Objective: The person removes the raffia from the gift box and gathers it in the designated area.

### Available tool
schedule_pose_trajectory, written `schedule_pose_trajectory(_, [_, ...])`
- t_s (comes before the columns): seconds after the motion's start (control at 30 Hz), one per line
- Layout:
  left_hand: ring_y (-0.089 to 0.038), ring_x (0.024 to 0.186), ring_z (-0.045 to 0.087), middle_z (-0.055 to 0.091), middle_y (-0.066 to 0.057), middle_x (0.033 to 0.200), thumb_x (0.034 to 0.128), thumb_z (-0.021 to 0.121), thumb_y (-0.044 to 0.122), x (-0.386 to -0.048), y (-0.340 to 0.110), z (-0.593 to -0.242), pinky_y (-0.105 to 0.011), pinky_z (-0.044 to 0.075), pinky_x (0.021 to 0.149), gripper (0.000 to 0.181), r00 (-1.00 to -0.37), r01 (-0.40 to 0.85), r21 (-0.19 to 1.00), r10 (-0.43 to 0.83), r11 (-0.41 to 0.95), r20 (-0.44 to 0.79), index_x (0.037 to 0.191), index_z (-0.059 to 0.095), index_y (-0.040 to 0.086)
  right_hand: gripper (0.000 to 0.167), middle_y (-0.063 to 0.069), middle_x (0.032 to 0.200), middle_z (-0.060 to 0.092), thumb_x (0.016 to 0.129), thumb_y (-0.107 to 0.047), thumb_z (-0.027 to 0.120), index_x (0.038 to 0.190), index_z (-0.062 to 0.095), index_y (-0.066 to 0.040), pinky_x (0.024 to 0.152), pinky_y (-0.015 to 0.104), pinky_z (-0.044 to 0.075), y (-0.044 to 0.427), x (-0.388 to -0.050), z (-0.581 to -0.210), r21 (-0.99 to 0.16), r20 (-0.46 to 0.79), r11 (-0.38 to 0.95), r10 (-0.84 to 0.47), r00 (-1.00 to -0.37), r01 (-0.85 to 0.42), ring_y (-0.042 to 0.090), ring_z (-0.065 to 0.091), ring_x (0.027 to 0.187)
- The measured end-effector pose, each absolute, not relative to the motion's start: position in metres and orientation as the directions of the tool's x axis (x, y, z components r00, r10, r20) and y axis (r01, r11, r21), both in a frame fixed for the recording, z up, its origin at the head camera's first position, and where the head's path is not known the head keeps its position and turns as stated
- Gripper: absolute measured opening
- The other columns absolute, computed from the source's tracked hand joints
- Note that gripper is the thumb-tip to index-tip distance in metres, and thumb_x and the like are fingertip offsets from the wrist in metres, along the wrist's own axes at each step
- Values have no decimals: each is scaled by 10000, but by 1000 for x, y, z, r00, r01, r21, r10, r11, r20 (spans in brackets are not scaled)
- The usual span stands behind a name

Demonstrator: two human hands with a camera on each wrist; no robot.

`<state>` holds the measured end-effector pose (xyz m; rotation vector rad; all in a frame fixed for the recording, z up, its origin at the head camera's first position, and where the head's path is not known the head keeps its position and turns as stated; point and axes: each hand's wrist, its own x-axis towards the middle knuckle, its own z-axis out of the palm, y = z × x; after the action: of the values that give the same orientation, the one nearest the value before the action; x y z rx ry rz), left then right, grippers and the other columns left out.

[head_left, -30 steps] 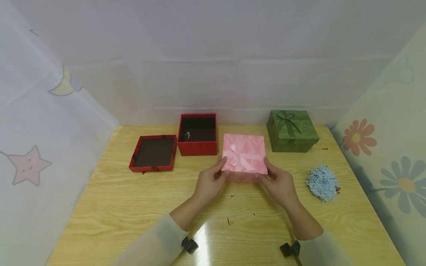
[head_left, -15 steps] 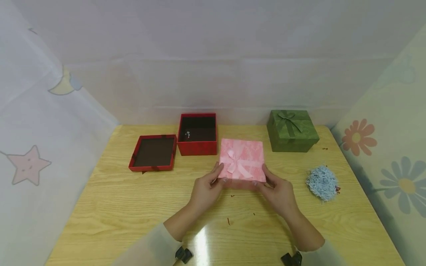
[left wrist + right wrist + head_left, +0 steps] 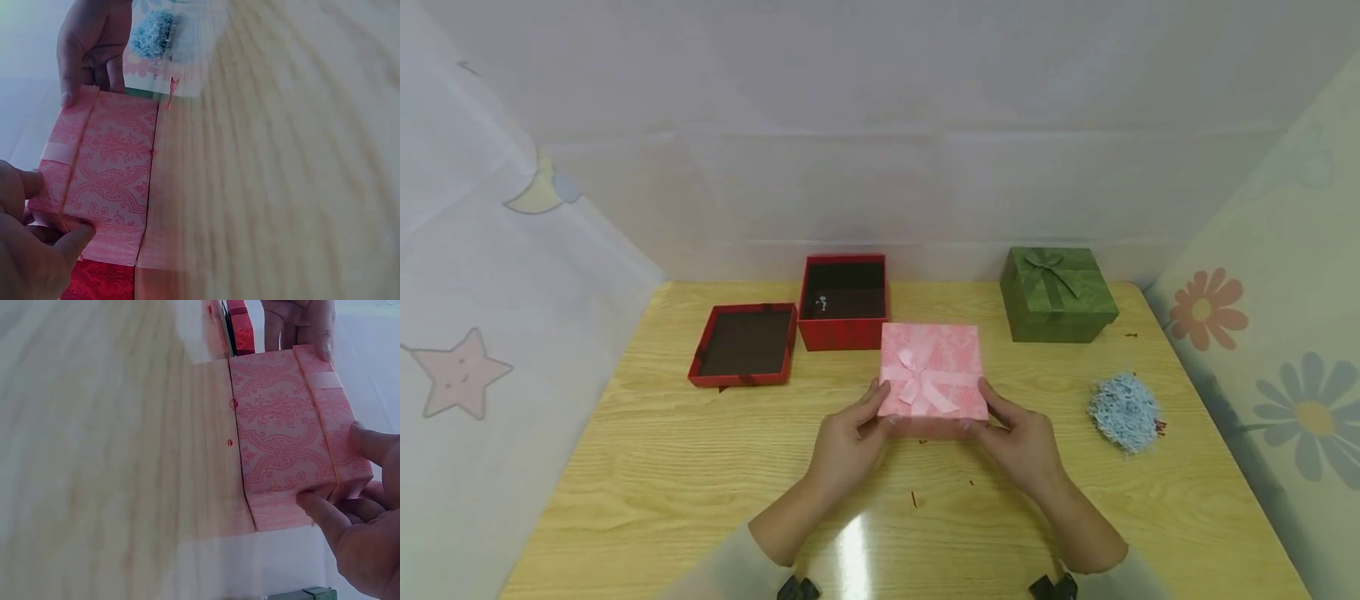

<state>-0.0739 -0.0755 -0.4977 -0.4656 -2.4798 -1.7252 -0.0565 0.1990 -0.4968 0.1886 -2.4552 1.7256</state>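
A pink patterned gift box [image 3: 931, 375] with a ribbon bow on its lid stands near the middle of the wooden table. At its left side my left hand [image 3: 847, 442] grips it, thumb at the front corner. My right hand [image 3: 1018, 446] holds the opposite side in much the same way. In the left wrist view the box's front wall [image 3: 115, 162] shows a scroll pattern, with the lid fitted on. The right wrist view shows my right hand [image 3: 369, 531] pinching the box near the lid's rim. The far fingers are partly hidden behind the box.
Behind and left stands an open red box [image 3: 844, 333] with small light bits inside. Its lid [image 3: 748, 342] lies upturned beside it. A green gift box [image 3: 1060, 296] stands at the back right. Blue shredded paper [image 3: 1125, 414] lies at right; red scraps [image 3: 914, 499] dot the table.
Both hands have drawn the pink gift box toward me and slightly left across the table. The red box, its lid, the green box and the blue shreds have stayed put.
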Motion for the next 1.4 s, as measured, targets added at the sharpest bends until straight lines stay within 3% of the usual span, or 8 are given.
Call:
schedule_pose_trajectory(0.13, [-143, 1340, 536, 545, -78, 1460, 965, 769, 166, -70, -81, -500, -264, 536, 978, 471, -952, 295, 896, 179, 331, 247, 1412, 635, 98, 612, 176, 1415, 591, 888, -116, 842, 1430, 580, -9, 877, 287, 597, 196, -57, -496, -918, 196, 339, -55, -979, -203, 323, 675, 1164])
schedule_pose_trajectory(0.37, [-163, 1378, 503, 527, -49, 1486, 978, 757, 222, -67, -92, -503, -259, 516, 990, 495, -963, 260, 922, 148, 288, 225, 1424, 609, 64, 649, 122, 1434, 582, 913, -274, 827, 1460, 562, -46, 940, 305, 574, 188, -63, -493, -871, 197, 435, -119, -973, -229, 252, 634, 1240])
schedule_pose_trajectory(0.67, [-165, 1337, 538, 526, -53, 1475, 953, 776, 209, -66, -98, -504, -257, 528, 967, 494, -966, 258, 928, 104, 269, 238, 1410, 623, 99, 637, 142, 1419, 587, 902, -214, 840, 1435, 571, 10, 938, 314, 567, 180, -70, -492, -844, 236, 455, -157, -959, -283, 281, 612, 1256])
schedule_pose_trajectory(1.07, [-150, 1356, 523, 528, -70, 1473, 957, 774, 185, -67, -99, -494, -251, 520, 981, 482, -964, 263, 930, 100, 258, 245, 1405, 630, 82, 660, 132, 1434, 574, 912, -252, 832, 1461, 551, -19, 944, 340, 570, 176, -68, -479, -860, 191, 450, -153, -970, -240, 256, 615, 1255])
schedule_pose_trajectory(1.33, [-157, 1343, 539, 526, -64, 1476, 969, 761, 239, -67, -99, -482, -247, 525, 977, 484, -965, 261, 923, 107, 283, 240, 1410, 629, 90, 635, 143, 1395, 606, 921, -265, 824, 1457, 571, -36, 956, 470, 571, 177, -67, -469, -842, 240, 459, -155, -958, -285, 285, 627, 1237])
schedule_pose_trajectory(1.4, [-152, 1335, 546, 528, -58, 1476, 969, 761, 249, -68, -100, -478, -245, 528, 973, 490, -962, 271, 916, 112, 296, 248, 1415, 627, 97, 626, 134, 1379, 620, 916, -275, 829, 1450, 587, -52, 922, 483, 597, 178, -67, -466, -825, 261, 478, -148, -954, -301, 298, 676, 1164])
